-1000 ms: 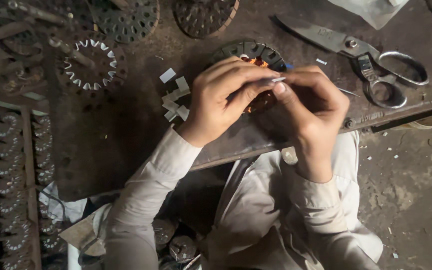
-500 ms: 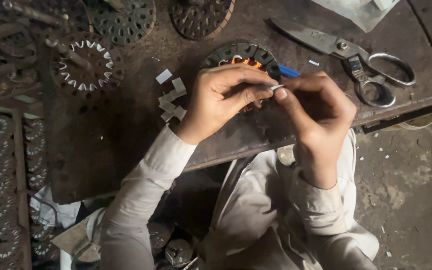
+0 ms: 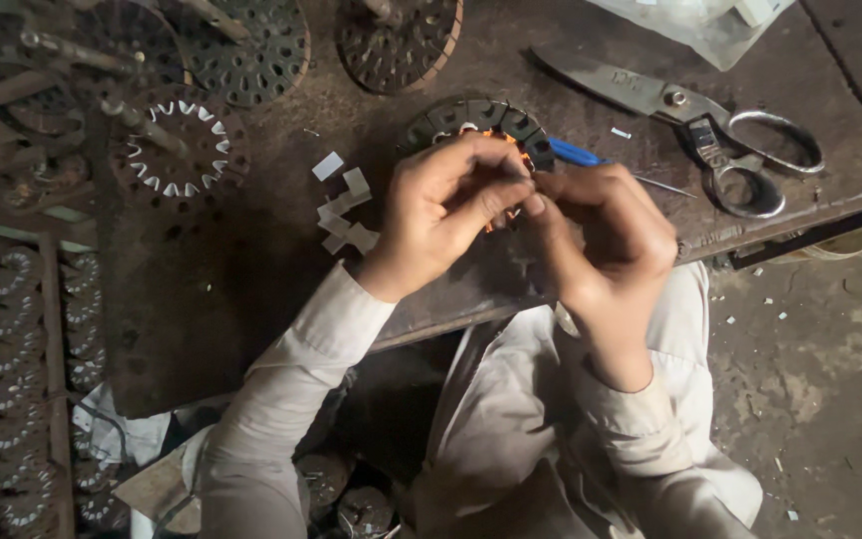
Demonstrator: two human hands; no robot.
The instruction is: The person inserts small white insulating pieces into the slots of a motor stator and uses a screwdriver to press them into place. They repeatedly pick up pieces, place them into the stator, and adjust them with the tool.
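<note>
Left hand point(image 3: 446, 215) and right hand point(image 3: 606, 235) meeting fingertip to fingertip over a slotted motor stator point(image 3: 476, 125) on the desk point(image 3: 251, 260); each grip narrow, contents hidden. White paper slips point(image 3: 343, 208) left of stator, scissors point(image 3: 695, 115) right.

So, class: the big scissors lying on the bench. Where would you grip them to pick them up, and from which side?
Probably by the looped handles of the scissors, coming from the right: the loops lie there, clear of both hands, while the closed blades point up-left.
</note>
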